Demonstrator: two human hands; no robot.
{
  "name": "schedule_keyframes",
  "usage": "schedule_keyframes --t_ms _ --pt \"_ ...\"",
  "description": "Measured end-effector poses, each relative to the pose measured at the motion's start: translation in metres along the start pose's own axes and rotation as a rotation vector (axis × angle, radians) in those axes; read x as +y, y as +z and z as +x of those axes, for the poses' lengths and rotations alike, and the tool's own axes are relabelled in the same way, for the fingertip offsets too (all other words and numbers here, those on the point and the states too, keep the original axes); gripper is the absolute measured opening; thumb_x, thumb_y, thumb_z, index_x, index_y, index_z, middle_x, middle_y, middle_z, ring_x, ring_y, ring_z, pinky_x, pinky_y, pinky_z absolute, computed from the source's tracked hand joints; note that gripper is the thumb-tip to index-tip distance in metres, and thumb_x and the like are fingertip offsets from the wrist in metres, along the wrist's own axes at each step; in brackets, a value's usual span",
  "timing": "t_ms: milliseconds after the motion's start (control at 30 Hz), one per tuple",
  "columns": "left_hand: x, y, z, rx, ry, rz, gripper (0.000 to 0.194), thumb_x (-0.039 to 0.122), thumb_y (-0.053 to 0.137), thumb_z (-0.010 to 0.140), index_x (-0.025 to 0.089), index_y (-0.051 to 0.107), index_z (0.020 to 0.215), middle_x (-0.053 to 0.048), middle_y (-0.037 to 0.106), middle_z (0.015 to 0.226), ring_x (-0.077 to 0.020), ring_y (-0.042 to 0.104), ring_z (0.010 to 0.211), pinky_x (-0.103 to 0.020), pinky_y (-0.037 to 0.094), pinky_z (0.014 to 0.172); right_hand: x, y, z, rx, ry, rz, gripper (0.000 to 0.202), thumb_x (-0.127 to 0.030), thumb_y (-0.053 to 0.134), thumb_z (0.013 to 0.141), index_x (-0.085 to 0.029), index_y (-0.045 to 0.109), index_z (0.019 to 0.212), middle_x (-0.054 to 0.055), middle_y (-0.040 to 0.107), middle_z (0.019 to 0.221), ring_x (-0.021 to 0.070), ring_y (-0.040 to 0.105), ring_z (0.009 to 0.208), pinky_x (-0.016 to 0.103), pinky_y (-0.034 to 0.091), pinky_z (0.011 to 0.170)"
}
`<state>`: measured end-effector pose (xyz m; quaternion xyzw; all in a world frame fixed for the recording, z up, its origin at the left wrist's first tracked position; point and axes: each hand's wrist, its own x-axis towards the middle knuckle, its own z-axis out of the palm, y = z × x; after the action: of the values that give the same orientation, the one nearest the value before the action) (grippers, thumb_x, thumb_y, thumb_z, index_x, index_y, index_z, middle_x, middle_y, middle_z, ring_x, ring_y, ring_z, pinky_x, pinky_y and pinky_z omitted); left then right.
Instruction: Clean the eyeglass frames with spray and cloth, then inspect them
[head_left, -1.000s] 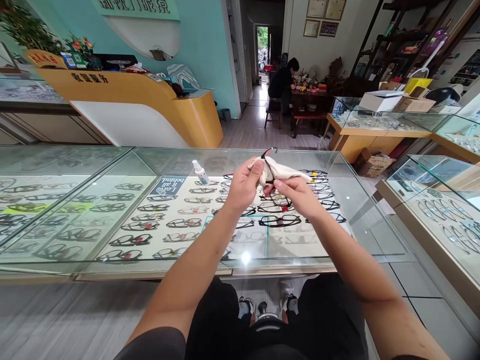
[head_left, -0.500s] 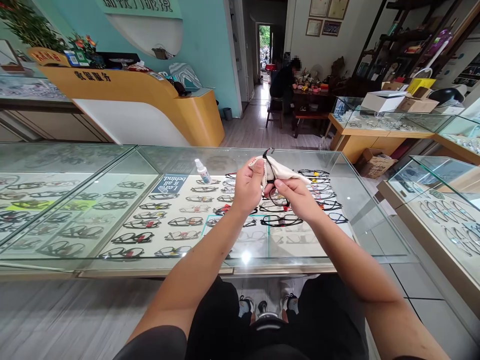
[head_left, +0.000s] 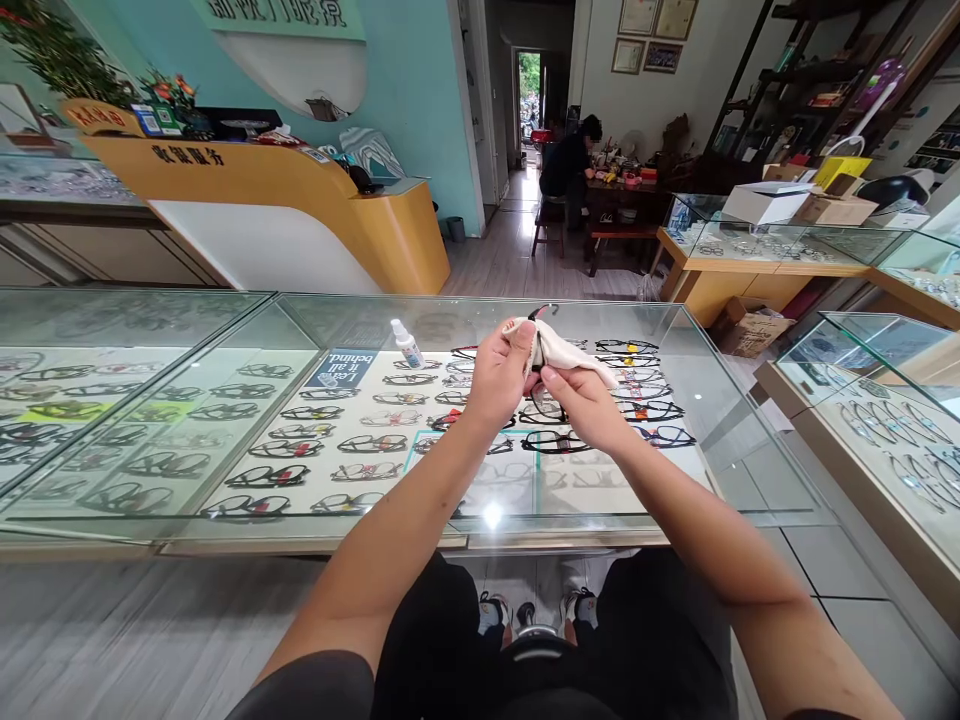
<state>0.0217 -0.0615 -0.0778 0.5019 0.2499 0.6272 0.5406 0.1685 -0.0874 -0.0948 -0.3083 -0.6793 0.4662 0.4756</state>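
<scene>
Above the glass counter, my left hand [head_left: 499, 378] pinches a whitish cloth [head_left: 566, 352] folded around part of a dark pair of eyeglasses [head_left: 547, 408]. My right hand [head_left: 589, 402] is closed on the eyeglasses' frame, its thumb and fingers close to my left fingertips. One rim hangs below the fingers, and a temple arm sticks up above the cloth. The loose end of the cloth drapes over my right hand. How far the cloth covers the other lens is hidden by my fingers. A small white spray bottle [head_left: 406, 343] stands on the counter, left of my hands.
Under the glass top of the display counter [head_left: 435, 535] lie rows of eyeglasses and a blue printed card [head_left: 343, 368]. More showcases stand at the right, with boxes [head_left: 765, 203] on one. A yellow-brown reception desk [head_left: 397, 235] and a seated person [head_left: 566, 165] are farther back.
My right hand has shifted slightly left and down, closer to my left hand. The eyeglasses have tilted a little, and the raised temple arm sits slightly lower and farther right.
</scene>
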Motion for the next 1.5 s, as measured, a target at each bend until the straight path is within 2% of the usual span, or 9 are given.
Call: schedule_keyframes --t_ms 267,367,533,633,833,967,1133,1333,1500 --pt "0.012 -0.006 -0.001 -0.198 -0.092 -0.035 0.057 0.055 0.099 0.077 0.020 0.069 0.112 0.003 0.062 0.075 -0.0100 0.055 0.059 -0.025 0.050 0.056 -0.013 -0.015 0.002 0.049 -0.038 0.028 0.060 -0.077 0.064 0.100 -0.021 0.080 0.083 0.007 0.076 0.086 0.0235 0.067 0.090 0.037 0.056 0.093" --pt "0.009 -0.002 -0.005 -0.148 -0.044 -0.012 0.053 0.052 0.102 0.074 0.020 0.066 0.099 0.006 0.056 0.069 -0.0071 0.047 0.053 -0.023 0.043 0.051 -0.009 -0.010 0.001 0.046 -0.046 0.017 0.064 -0.080 0.062 0.099 -0.021 0.080 0.083 0.008 0.077 0.088 0.0252 0.068 0.093 0.039 0.056 0.097" --pt "0.002 0.000 -0.003 0.044 -0.008 0.000 0.060 0.073 0.090 0.080 0.020 0.063 0.085 0.006 0.053 0.062 -0.0062 0.041 0.045 -0.023 0.033 0.040 -0.001 0.007 -0.005 0.060 -0.047 -0.004 0.065 -0.080 0.060 0.100 -0.019 0.080 0.087 0.008 0.078 0.096 0.0264 0.069 0.101 0.041 0.052 0.103" --pt "0.003 -0.002 0.000 0.001 -0.076 -0.063 0.064 0.078 0.089 0.077 0.020 0.063 0.082 0.006 0.054 0.057 -0.0078 0.043 0.041 -0.023 0.034 0.036 -0.002 0.005 -0.004 0.073 -0.044 0.023 0.064 -0.080 0.062 0.099 -0.020 0.081 0.086 0.008 0.078 0.091 0.0265 0.071 0.099 0.040 0.054 0.099" --pt "0.010 -0.003 0.002 -0.098 -0.189 -0.216 0.058 0.071 0.085 0.086 0.016 0.074 0.099 0.002 0.065 0.064 -0.0111 0.057 0.050 -0.025 0.049 0.048 -0.013 -0.009 -0.002 0.039 0.008 0.086 0.059 -0.077 0.067 0.098 -0.022 0.085 0.091 0.006 0.080 0.093 0.0248 0.072 0.095 0.038 0.057 0.097" --pt "0.013 -0.012 0.009 -0.048 -0.231 -0.263 0.046 0.058 0.081 0.097 0.013 0.077 0.109 -0.007 0.080 0.089 -0.0173 0.075 0.075 -0.029 0.062 0.072 -0.033 -0.018 -0.022 0.045 0.045 0.070 0.056 -0.072 0.061 0.104 -0.022 0.086 0.099 0.007 0.081 0.098 0.0225 0.069 0.088 0.034 0.055 0.078" --pt "0.017 -0.038 0.016 -0.156 -0.431 -0.200 0.042 0.050 0.090 0.089 0.011 0.079 0.096 -0.008 0.080 0.086 -0.0182 0.074 0.079 -0.028 0.059 0.074 -0.077 -0.048 -0.049 -0.002 -0.290 -0.485 0.043 -0.047 0.049 0.117 -0.024 0.084 0.107 0.005 0.074 0.089 0.0209 0.064 0.085 0.037 0.050 0.082" --pt "0.020 -0.053 0.010 -0.394 -0.611 0.016 0.050 0.055 0.100 0.075 0.012 0.077 0.086 -0.004 0.073 0.078 -0.0152 0.064 0.070 -0.027 0.050 0.065 -0.099 -0.074 -0.029 -0.241 -0.742 -1.498 0.026 -0.026 0.054 0.116 -0.023 0.076 0.103 0.007 0.080 0.105 0.0246 0.061 0.099 0.042 0.042 0.085" --pt "0.025 -0.051 0.005 -0.600 -0.650 0.121 0.057 0.064 0.095 0.076 0.012 0.075 0.083 -0.007 0.071 0.078 -0.0161 0.060 0.069 -0.029 0.046 0.063 -0.107 -0.068 -0.011 -0.533 -0.926 -1.699 0.031 -0.011 0.049 0.114 -0.023 0.076 0.104 0.004 0.078 0.108 0.0214 0.058 0.100 0.038 0.044 0.082"
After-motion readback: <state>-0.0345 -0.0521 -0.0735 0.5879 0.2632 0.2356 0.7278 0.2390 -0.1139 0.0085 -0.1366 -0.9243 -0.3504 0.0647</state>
